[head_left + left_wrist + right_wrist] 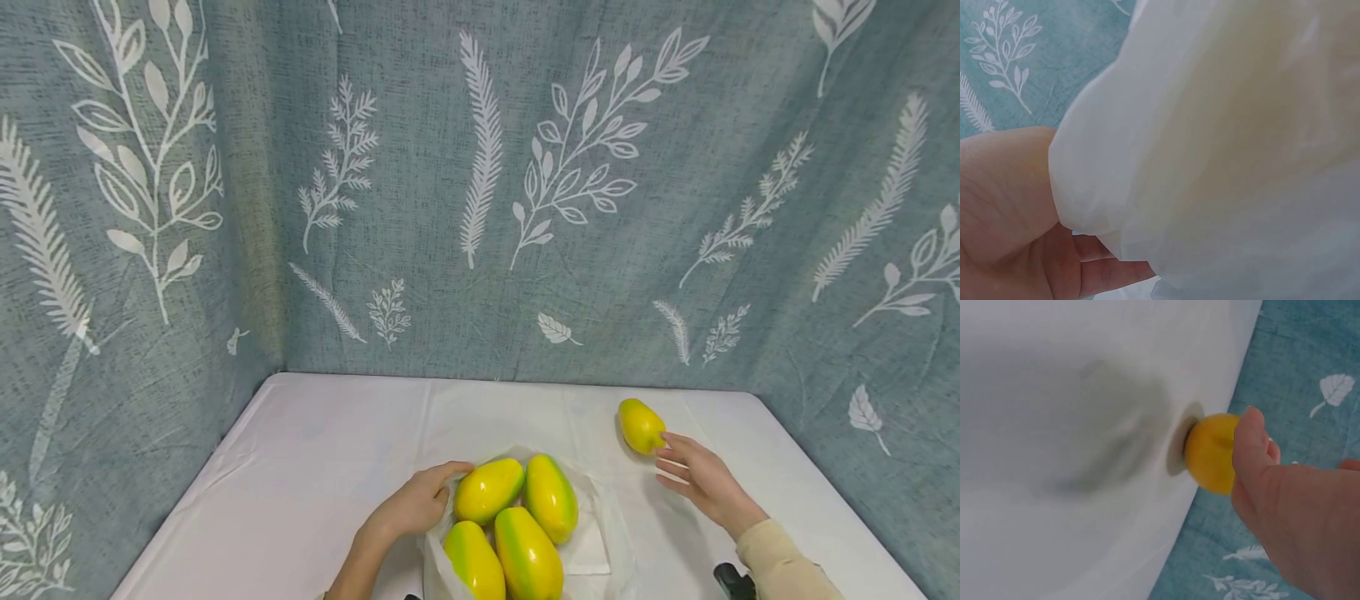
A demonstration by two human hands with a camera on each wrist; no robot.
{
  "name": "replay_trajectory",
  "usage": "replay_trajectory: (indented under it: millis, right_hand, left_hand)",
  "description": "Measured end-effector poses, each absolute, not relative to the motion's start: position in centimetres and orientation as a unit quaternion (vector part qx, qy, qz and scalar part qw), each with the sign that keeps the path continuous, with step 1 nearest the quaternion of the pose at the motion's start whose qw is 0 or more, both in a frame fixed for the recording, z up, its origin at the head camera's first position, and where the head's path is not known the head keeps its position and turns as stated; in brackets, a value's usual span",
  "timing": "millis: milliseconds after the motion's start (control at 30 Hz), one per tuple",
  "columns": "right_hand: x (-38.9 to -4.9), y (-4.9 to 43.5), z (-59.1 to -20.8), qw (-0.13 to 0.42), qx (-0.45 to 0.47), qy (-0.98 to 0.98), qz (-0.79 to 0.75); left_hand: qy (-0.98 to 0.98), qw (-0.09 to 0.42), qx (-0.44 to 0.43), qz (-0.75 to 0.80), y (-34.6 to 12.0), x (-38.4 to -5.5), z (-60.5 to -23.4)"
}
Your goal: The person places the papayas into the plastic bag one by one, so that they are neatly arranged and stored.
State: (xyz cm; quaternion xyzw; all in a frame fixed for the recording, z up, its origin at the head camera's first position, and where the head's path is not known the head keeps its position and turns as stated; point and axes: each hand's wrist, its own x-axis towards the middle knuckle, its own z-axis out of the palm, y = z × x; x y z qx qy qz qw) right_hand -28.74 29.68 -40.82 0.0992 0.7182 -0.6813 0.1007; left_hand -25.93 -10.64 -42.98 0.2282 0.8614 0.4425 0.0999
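A white translucent plastic bag (pixel 592 500) stands on the table with its mouth up, holding several glossy yellow mangoes (pixel 528 554) streaked with green. My left hand (pixel 418 502) grips the bag's rim on its left side, the index finger reaching over the edge beside the upper-left mango (pixel 489 492). In the left wrist view, the bag film (pixel 1210 156) covers part of that hand (pixel 1016 206). Another yellow mango (pixel 640 426) lies alone at the table's far right. My right hand (pixel 701 477) is beside it, fingers extended and loosely spread; contact is unclear.
A white cloth covers the table (pixel 315 467). Blue-green curtains (pixel 420 192) with white leaf prints rise behind the table and along both sides. A dark object (pixel 733 581) sits by the right sleeve (pixel 783 562).
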Motion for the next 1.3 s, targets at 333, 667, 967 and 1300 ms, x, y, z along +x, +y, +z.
replay_trajectory:
  millis: [333,667,967,1300]
  right_hand:
    - [-29.3,31.0,-41.4,0.093,0.127,0.721,-0.675]
    - [-29.8,31.4,-41.5,0.078,0.141,0.728,-0.667]
    - [-31.0,31.7,-42.1,0.062,0.163,0.731,-0.659]
    - [-31.9,31.7,-42.8,0.055,0.178,0.726,-0.662]
  left_hand:
    - [0.86,0.097,0.233,0.444,-10.7,-26.0,-43.1]
    - [0.862,0.098,0.227,0.443,-10.7,-25.8,-43.0]
    - [0.86,0.093,0.225,0.449,-10.8,-25.6,-42.7]
    - [0.86,0.101,0.221,0.449,-10.8,-25.7,-42.7]
